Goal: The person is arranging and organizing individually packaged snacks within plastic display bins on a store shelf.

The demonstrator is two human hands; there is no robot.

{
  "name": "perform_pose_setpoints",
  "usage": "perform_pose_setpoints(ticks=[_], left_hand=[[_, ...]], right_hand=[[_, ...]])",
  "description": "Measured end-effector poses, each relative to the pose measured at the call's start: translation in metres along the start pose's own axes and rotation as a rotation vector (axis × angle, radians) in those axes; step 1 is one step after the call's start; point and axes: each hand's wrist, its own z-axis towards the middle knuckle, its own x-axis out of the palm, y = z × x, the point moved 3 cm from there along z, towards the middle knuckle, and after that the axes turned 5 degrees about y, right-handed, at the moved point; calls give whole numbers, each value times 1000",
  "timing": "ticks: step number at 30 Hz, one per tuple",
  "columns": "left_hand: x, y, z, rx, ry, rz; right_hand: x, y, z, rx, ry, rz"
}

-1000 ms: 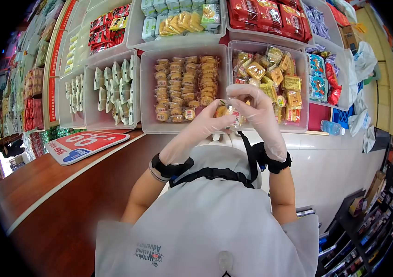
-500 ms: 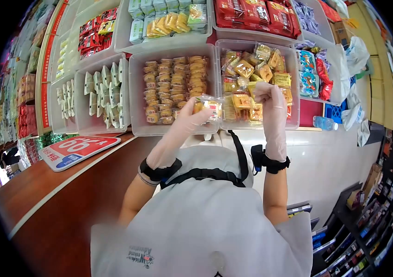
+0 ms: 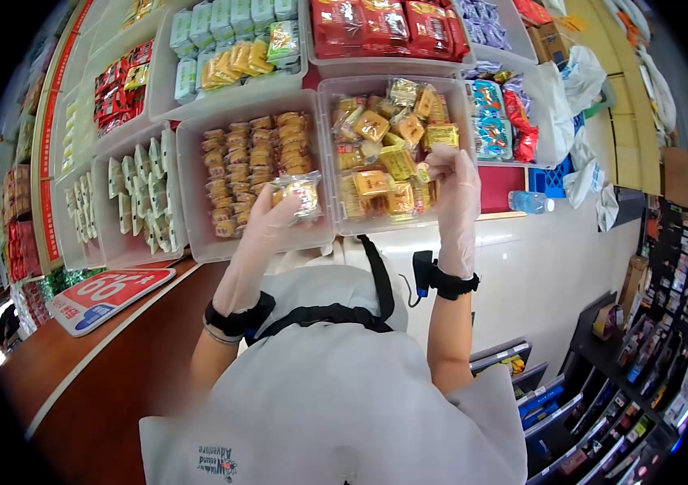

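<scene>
My left hand [image 3: 257,234], in a thin clear glove, holds a clear-wrapped pastry packet [image 3: 299,196] over the right front corner of a bin [image 3: 190,194] with rows of small packaged cakes [image 3: 255,166]. My right hand [image 3: 455,202], gloved too, is at the right side of the neighbouring bin [image 3: 326,153] of mixed yellow-wrapped pastries [image 3: 372,183]. Its fingers are bent together beside a small colourful wrapper [image 3: 423,172]; whether they grip it I cannot make out.
White upright packets [image 3: 142,190] fill a bin on the left. Behind are bins of green packs [image 3: 223,24] and red bags [image 3: 384,26]. A price sign [image 3: 109,299] lies on the wooden counter [image 3: 118,372]. A water bottle [image 3: 530,202] lies at the right.
The view has shifted, so the bins appear further left. My left hand still holds the pastry packet. My right hand has come down closer to the yellow-wrapped pastries, fingers still bent together.
</scene>
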Motion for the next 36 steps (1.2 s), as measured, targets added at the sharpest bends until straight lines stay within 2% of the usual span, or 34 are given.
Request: perform_pose_setpoints(ticks=[3, 5, 7, 9, 11, 12, 13, 15, 16, 19, 27, 28, 29, 31, 32, 33, 36], left_hand=[[-7, -1, 0, 30, -20, 3], [-13, -5, -4, 66, -41, -2], [-10, -16, -11, 74, -96, -24], [-22, -17, -13, 129, -79, -69], [-29, -18, -14, 135, -70, -72], [-31, -18, -14, 135, -67, -68], [-32, -18, -13, 135, -64, -63], [-35, -16, -12, 133, -51, -62], [-35, -14, -11, 128, -35, -65], [-29, -12, -12, 133, -57, -35], [-27, -13, -8, 58, -82, -45], [-27, -13, -8, 62, -86, -47], [-27, -14, -7, 71, -78, -60], [-27, -15, -7, 82, -70, -76], [-28, -15, -6, 79, -71, -57], [-27, -14, -6, 76, -71, -40], [-25, -12, -3, 90, -19, -60]], right_hand=[[-40, 1, 18, -37, -147, -71], [-44, 2, 18, -18, -130, -30], [-44, 8, 17, 41, -111, -223], [-62, -27, 24, 51, -82, -311], [-64, -51, 28, -225, 51, -936], [-52, -49, 26, -113, 110, -1136], [-48, -53, 24, -114, 109, -1131], [-42, -73, 23, -28, 162, -1393], [-37, -80, 24, -129, 135, -1408], [-28, -92, 24, -56, 149, -1550], [-31, -97, 21, -106, 237, -1500], [-27, -89, 21, 28, 241, -1520], [-31, -92, 22, 25, 244, -1520], [-34, -81, 22, -145, 205, -1138], [-40, -81, 22, 26, 127, -1029], [-37, -72, 20, 24, 127, -1034], [-32, -49, 16, -172, 63, -965]])
